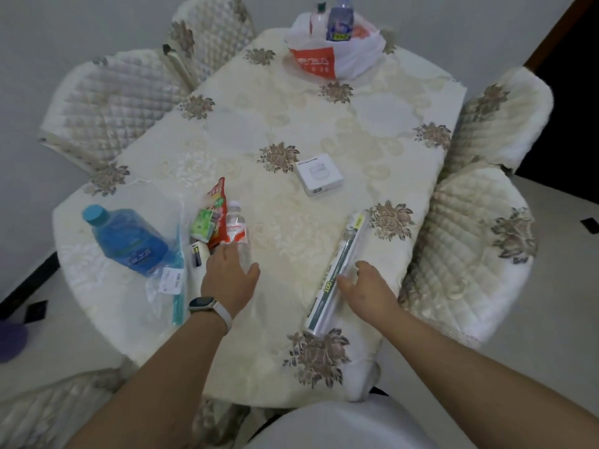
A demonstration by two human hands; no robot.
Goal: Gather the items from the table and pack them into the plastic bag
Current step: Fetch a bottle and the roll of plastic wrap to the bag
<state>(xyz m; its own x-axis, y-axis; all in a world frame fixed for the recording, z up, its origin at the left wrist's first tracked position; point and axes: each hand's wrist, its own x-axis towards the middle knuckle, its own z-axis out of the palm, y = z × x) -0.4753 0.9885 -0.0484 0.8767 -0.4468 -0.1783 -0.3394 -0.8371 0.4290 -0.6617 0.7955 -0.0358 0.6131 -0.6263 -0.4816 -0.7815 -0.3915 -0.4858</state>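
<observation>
A white and orange plastic bag [327, 58] stands at the far end of the table with two bottles in it. My left hand [228, 275] rests over the base of a small clear water bottle [236, 226] lying on the cloth, fingers curled around it. My right hand [366, 286] touches a long wrapped roll [338, 270] lying diagonally near the right edge, fingers spread over it. A red snack packet [219, 210], a green pack [202, 223] and batteries [197, 252] lie beside the small bottle. A white box [318, 178] sits mid-table. A blue bottle [128, 239] lies at the left.
The table [324, 124] has a cream floral cloth. Clear zip bags [168, 283] lie by the blue bottle. Quilted chairs [110, 102] stand on the left and right sides [470, 247]. The near edge is right in front of me.
</observation>
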